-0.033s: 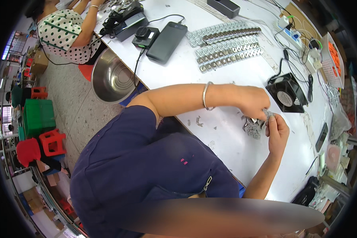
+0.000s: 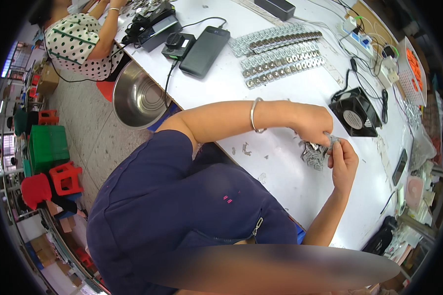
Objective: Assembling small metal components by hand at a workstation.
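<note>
Over the white table my left hand (image 2: 314, 124), a silver bangle (image 2: 254, 115) on its wrist, is closed with fingertips pointing down. My right hand (image 2: 343, 160) meets it from the right, thumb and fingers pinched together. Between both sets of fingertips is a small grey metal piece (image 2: 332, 139); its exact shape is too small to tell. Just below, a heap of similar grey metal pieces (image 2: 312, 157) lies on the table, partly covered by my hands. Beyond them, rows of small metal parts (image 2: 280, 66) are laid out in strips, some with round brownish discs.
Behind my right hand stands a black fan (image 2: 355, 113). A black power bank (image 2: 205, 51), power strips (image 2: 357, 40) and cables lie farther off. A white basket (image 2: 409, 73) holds orange items. On the left are a steel basin (image 2: 138, 96) and another person in a dotted top (image 2: 81, 46).
</note>
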Demonstrator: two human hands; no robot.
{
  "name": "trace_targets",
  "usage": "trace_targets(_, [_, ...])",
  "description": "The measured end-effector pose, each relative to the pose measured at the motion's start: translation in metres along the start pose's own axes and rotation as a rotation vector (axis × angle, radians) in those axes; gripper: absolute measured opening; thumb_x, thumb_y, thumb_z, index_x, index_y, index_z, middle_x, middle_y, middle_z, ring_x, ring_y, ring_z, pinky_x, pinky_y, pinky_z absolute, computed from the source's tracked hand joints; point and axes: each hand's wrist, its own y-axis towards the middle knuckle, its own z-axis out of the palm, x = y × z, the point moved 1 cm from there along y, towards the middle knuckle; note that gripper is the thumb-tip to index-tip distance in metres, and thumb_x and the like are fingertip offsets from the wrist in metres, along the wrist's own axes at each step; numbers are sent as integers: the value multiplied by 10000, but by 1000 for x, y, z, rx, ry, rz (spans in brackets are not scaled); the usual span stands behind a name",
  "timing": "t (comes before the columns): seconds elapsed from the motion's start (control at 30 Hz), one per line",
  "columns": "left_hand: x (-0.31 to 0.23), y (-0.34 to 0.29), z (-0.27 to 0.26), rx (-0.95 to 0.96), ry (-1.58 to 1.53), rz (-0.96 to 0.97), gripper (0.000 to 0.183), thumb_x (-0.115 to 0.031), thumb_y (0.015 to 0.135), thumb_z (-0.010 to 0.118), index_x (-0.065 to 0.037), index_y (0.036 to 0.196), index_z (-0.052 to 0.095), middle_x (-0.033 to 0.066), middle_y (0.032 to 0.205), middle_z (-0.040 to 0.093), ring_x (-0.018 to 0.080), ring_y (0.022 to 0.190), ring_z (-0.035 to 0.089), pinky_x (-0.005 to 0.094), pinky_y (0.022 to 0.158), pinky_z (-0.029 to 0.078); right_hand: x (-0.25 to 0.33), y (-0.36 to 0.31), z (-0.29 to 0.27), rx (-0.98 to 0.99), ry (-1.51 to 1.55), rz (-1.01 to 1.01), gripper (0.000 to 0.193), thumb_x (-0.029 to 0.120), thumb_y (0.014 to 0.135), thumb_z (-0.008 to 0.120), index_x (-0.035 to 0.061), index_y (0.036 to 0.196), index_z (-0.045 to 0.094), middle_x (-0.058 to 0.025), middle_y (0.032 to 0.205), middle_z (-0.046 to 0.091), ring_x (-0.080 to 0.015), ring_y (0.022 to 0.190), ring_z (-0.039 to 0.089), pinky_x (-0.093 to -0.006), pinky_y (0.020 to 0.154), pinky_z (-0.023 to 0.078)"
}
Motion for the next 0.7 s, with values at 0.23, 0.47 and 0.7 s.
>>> trace_targets(0.23, [-1, -7, -13, 213, -467, -57, 293, -260, 885, 566, 14, 809, 636, 51, 679, 596, 115, 537, 567, 261, 463, 466, -5, 4, -1, 87, 68, -72, 198, 155, 942, 498, 4, 874, 608, -6, 666, 550, -66, 546, 480, -213, 519, 384])
trace_targets(0.47, [10, -11, -16, 204, -520, -2, 203, -180, 907, 547, -3, 903, 648, 29, 708, 609, 92, 576, 558, 239, 534, 472, -20, 13, 7, 130, 601, 83, 210, 189, 959, 517, -6, 958, 597, -20, 703, 572, -75, 529, 501, -236, 518, 456])
trace_targets(0.7, [19, -3, 12, -600, 228, 253, 261, -133, 853, 641, -69, 1107, 637, 105, 839, 674, 191, 632, 622, 276, 579, 499, -12, 18, 9, -167, 94, 56, 203, 198, 933, 547, 18, 900, 636, -12, 698, 595, -53, 539, 519, -209, 491, 432])
